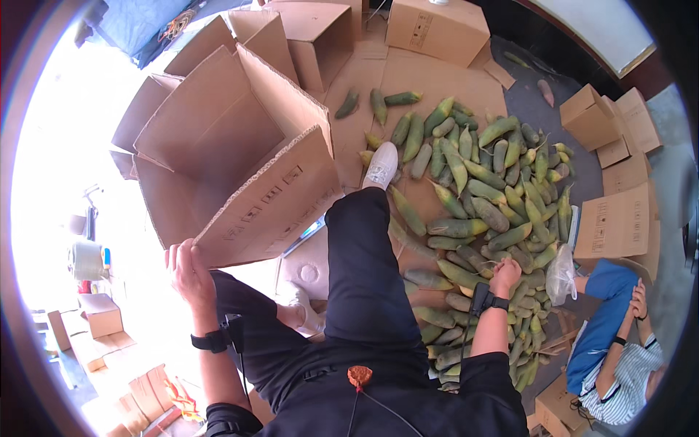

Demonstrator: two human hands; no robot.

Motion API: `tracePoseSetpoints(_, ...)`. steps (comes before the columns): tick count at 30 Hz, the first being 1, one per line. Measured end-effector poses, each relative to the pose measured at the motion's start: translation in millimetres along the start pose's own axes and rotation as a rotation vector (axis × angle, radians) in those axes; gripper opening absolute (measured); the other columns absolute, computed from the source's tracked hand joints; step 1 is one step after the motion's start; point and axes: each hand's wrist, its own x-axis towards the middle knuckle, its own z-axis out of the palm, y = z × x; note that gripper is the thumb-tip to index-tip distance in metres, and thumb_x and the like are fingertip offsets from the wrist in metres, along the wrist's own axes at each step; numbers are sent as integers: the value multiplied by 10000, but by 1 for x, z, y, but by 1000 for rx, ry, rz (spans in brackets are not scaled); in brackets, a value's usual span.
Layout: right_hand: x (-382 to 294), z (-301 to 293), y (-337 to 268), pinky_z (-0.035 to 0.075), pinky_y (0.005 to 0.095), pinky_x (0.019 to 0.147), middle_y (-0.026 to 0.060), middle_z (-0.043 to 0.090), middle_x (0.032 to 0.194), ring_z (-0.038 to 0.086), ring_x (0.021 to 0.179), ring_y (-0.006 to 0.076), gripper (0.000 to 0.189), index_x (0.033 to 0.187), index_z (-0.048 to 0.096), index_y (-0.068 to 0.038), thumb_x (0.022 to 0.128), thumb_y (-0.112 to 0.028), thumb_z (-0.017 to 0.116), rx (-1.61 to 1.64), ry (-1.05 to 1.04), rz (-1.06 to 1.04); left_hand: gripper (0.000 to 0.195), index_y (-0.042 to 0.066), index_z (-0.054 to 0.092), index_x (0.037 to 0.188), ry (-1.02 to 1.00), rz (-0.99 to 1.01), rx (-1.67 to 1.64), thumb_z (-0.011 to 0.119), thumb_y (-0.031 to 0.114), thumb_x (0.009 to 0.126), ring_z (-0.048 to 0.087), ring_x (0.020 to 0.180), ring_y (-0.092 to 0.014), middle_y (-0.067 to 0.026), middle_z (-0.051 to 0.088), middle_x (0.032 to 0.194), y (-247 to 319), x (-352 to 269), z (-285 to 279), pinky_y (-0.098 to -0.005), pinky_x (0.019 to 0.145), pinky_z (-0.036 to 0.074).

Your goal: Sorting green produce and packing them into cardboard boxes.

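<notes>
My left hand (191, 270) grips the near corner of a large open-topped cardboard box (267, 202), its fingers over the rim. The box is tilted, and its shadowed inside faces me. To the right, my right hand (505, 273) hovers over or touches a broad pile of green radishes (491, 213), fingers curled. Whether it holds a radish or its thin root cannot be made out. The radishes lie in many directions on flattened cardboard (415, 71), some with soil on their skins.
More open cardboard boxes (322, 43) stand behind the tilted one. A closed carton (437, 30) is at the back. Further cartons (617, 226) line the right side, near a seated person (606, 349) in blue trousers. A clear plastic bag (560, 276) lies beside the pile.
</notes>
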Motion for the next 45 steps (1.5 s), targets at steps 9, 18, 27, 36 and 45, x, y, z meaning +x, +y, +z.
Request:
tracePoseSetpoints(9,-133,83,-117,356,234,524,23,488,718,400,559,64,99,851,446,-77,858,-74,545,272,-583,-142,110,44,569,824,48,8,-17,492,117,854,506,737,-294,-106,534,747,2,1,-6,-384,679,393)
tracePoseSetpoints(18,-303,155,-248,320,223,514,6,454,706,363,560,66,85,851,444,-92,855,-48,517,618,-1348,-378,90,50,574,832,54,59,-8,503,105,842,504,743,-302,-105,540,752,1,2,-5,-396,689,395)
tracePoseSetpoints(27,-410,259,-218,406,258,493,36,482,636,515,558,116,86,833,472,-11,786,51,508,594,-1459,-365,193,24,579,859,16,84,-43,440,153,897,514,780,-327,-129,558,784,-3,-4,-1,-419,736,398)
tracePoseSetpoints(36,-436,290,-148,490,365,646,111,656,806,643,810,241,169,861,609,-95,693,-94,601,-728,-1294,-1101,257,19,563,869,20,27,-28,412,219,923,517,814,-305,-127,548,808,1,-12,1,-397,741,405)
tracePoseSetpoints(45,-431,293,-154,508,347,657,58,672,939,645,873,214,251,941,676,-111,700,-169,630,-1085,-1421,-1316,250,-2,555,880,22,56,20,421,203,927,514,798,-311,-136,537,798,-7,-10,5,-401,723,405)
